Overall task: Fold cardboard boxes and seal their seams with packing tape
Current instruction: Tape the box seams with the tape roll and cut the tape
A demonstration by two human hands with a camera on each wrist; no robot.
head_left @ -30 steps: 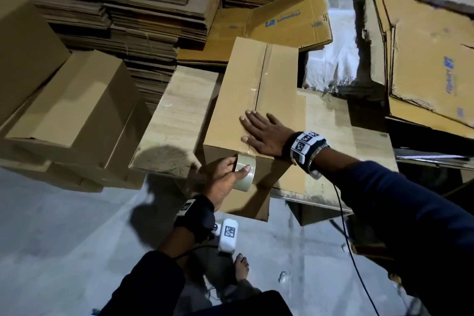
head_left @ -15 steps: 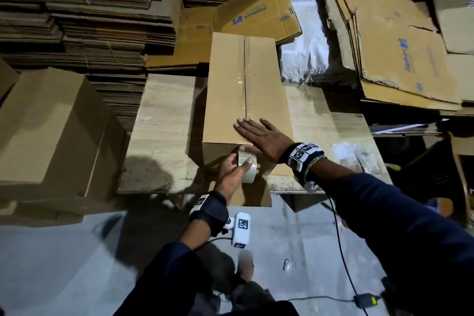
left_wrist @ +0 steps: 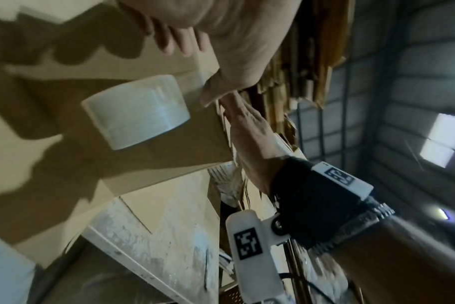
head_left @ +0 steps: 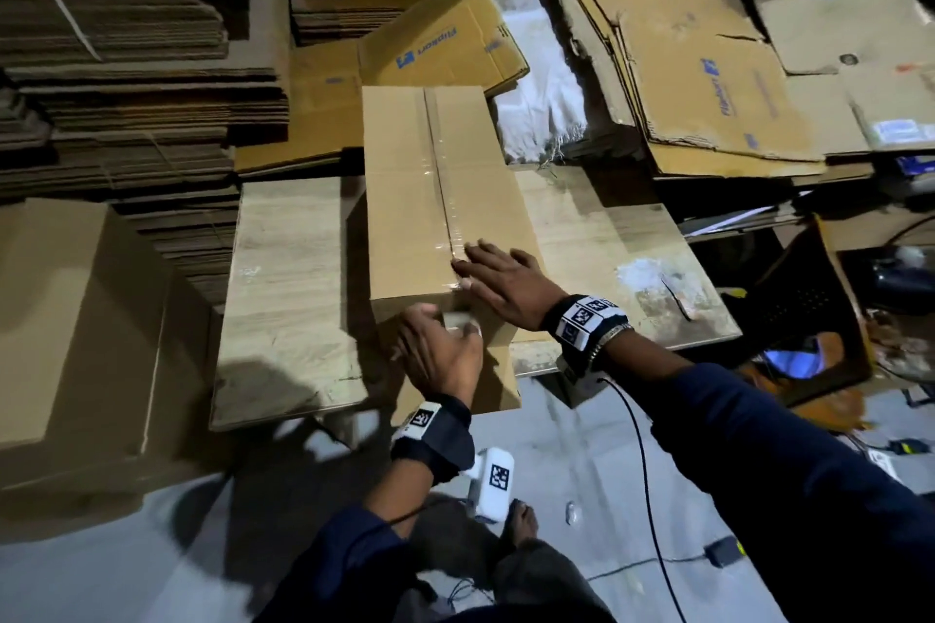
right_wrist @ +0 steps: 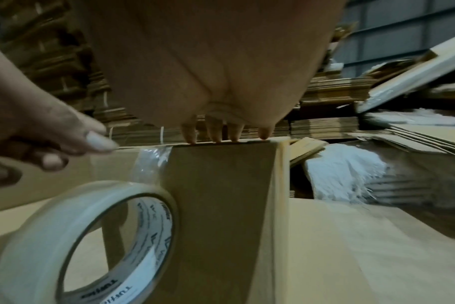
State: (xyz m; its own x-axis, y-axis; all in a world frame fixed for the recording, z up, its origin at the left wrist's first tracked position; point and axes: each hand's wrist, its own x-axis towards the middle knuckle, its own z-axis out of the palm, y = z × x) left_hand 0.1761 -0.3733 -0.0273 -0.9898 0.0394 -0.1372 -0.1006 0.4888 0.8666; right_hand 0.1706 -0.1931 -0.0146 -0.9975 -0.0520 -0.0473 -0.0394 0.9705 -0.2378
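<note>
A brown cardboard box [head_left: 405, 197] lies on the wooden table [head_left: 283, 268], with clear tape along its top seam. My right hand [head_left: 506, 281] lies flat on the box top at the near end, its fingertips [right_wrist: 213, 133] over the edge. The clear tape roll [head_left: 458, 319] hangs against the box's near face on a strip [right_wrist: 151, 164] that runs up to the top edge. In the wrist views the roll [left_wrist: 135, 111] [right_wrist: 91, 236] has no fingers round it. My left hand [head_left: 440, 354] is spread just over the roll, its thumb [right_wrist: 99, 142] at the box's top edge.
Tall stacks of flat cardboard [head_left: 126, 41] fill the back left. A folded box [head_left: 66, 319] stands left of the table. Flattened printed cartons [head_left: 708, 81] and a white sack [head_left: 541, 106] lie at the back right. A cable [head_left: 637, 470] trails over the grey floor.
My left hand gripped the tape roll at the box's near face before; now it has let go and the roll hangs by its strip. My right hand stays flat on the box top.
</note>
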